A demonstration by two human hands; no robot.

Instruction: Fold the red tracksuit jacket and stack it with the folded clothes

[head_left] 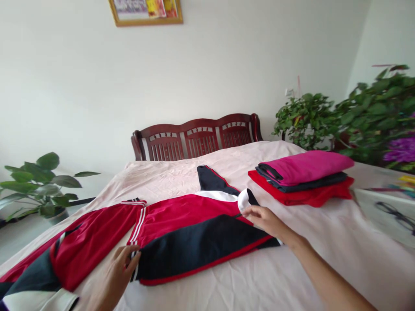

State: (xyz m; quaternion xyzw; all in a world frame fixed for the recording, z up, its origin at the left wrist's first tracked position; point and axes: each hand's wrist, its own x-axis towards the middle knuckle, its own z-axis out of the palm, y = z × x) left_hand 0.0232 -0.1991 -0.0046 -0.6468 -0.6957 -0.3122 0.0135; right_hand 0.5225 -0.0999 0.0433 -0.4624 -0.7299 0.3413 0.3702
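Two bare hands work on one jacket [184,214] of red, dark and white cloth, spread across the middle of the bed [181,177]. The left hand [120,265] has its thumb and forefinger pinched on the near corner of the striped hem; the right hand [264,219] has its fingertips closed at the edge of the white collar [244,200], the palm facing down. One dark sleeve lies along the near side of the jacket, the other points toward the bed's far edge.

A second garment [94,242], also red, dark and white, lies loosely by the bed's left edge. Toward the right edge sits one stack of three visible colour layers: magenta cloth [309,167] on top, dark cloth [311,185] between, red cloth [303,198] underneath.

The bed wears a pale pink, creased sheet. Beside its right edge, one pair of glasses [397,216] rests on a pale surface [372,211]. Beyond the far edge stands one carved wooden backrest [199,138] with three panels. One leafy plant [42,185] is at left, and more foliage [372,112] with purple flowers [400,150] at right. One gold-framed picture [145,11] hangs on the pale wall [207,69].
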